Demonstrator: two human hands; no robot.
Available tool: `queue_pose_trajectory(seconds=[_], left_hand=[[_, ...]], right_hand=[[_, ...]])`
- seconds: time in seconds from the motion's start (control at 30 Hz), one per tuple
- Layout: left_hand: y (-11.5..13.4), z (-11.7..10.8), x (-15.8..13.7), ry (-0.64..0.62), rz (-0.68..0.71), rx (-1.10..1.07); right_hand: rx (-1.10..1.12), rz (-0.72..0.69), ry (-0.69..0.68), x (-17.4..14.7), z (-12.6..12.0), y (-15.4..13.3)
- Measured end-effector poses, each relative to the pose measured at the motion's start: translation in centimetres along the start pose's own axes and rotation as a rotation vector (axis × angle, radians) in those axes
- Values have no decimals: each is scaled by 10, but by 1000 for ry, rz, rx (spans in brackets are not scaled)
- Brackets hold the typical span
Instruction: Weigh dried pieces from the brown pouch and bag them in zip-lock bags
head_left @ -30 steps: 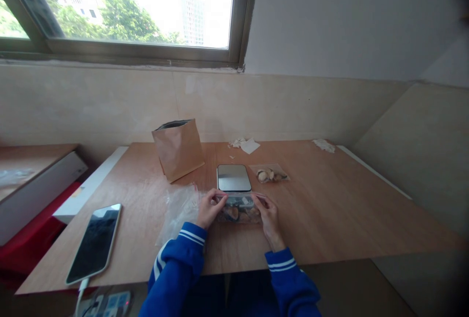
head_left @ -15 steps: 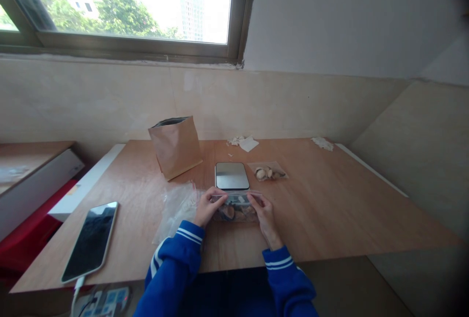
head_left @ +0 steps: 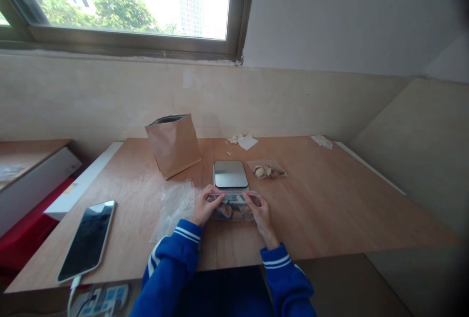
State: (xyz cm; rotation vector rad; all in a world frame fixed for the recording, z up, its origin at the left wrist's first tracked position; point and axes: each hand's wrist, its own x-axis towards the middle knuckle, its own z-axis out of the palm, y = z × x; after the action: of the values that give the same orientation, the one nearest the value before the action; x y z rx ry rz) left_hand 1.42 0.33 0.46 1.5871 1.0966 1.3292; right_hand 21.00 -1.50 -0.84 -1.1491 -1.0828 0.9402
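Observation:
Between my hands is a clear zip bag (head_left: 234,212) with brownish, dried-looking pieces inside; what they are I cannot tell. My left hand (head_left: 207,205) pinches its top edge on the left. On the right part of the same edge, my right hand (head_left: 258,209) is closed with thumb and fingertips. Just beyond the bag sits a flat scale (head_left: 230,174) with a silver top. A second clear bag (head_left: 269,170) holding pale pieces lies to the scale's right. Loose clear plastic bags (head_left: 175,209) are spread beside my left hand.
A brown paper pouch (head_left: 174,146) stands open-topped at the back left. A phone (head_left: 88,241) with a white cable lies at the left front. White scraps (head_left: 248,141) and a crumpled white piece (head_left: 322,141) rest near the wall. The wooden table's front edge runs below my wrists.
My right hand's grip has shifted slightly left along the bag's top edge. My left hand keeps its pinch. The whole view has moved a little.

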Motion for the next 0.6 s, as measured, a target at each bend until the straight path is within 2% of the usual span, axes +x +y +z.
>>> queue_pose_trajectory(seconds=[0.13,0.37,0.6], left_hand=[[-1,-1,0,8,10,5],[4,-1,-1,-80,40,-10],[11,0,-2,-103,39,-37]], right_hand=[[-11,-12,-6,0,1,-3],[22,19,24,-2,-1,-6],[3,-5,-105,-5,2,-10]])
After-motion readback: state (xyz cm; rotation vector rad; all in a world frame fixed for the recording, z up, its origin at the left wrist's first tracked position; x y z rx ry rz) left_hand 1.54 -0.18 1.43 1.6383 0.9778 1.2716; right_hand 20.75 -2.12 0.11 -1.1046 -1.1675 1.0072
